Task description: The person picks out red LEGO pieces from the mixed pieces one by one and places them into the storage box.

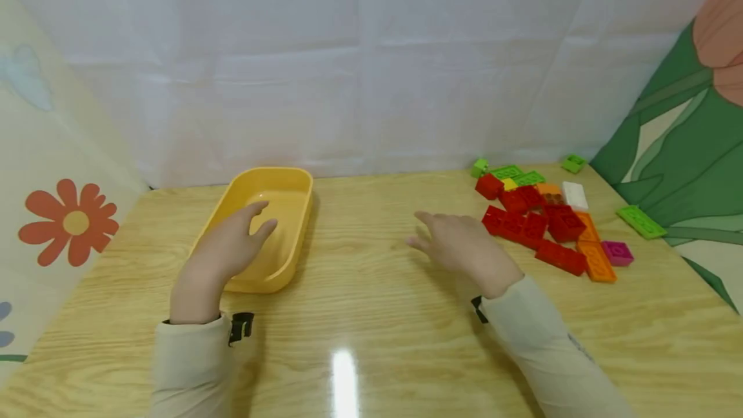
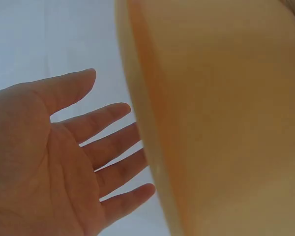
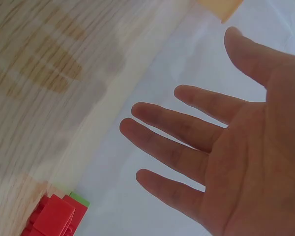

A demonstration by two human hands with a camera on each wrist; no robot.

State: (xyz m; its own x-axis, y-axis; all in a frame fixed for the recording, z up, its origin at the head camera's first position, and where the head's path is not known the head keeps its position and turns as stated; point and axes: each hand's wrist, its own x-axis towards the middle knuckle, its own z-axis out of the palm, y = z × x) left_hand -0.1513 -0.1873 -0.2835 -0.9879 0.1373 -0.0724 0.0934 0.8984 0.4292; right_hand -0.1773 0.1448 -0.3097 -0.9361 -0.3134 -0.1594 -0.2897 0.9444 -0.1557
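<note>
A yellow plastic tray [image 1: 293, 263] with rounded corners stands on the left of the table, and nothing shows in the part I can see. Above its left side hovers my left hand [image 1: 229, 244]; its fingers are spread and grasp nothing. The tray wall [image 2: 152, 128] fills much of the left wrist view, near the fingertips. My right hand [image 1: 461, 244] is over the middle-right of the table, fingers extended and holding nothing. Just right of it lies a loose group of toy building bricks, among them a red row of bricks [image 1: 513, 224] and a dark red brick [image 1: 563, 223].
Orange plates [image 1: 596, 262], a magenta brick [image 1: 618, 253], a white brick [image 1: 574, 195] and a green plate [image 1: 641, 221] lie around the red bricks. A white cloth [image 1: 360, 69] hangs along the table's back edge. Flower-printed panels [image 1: 75, 221] border both sides.
</note>
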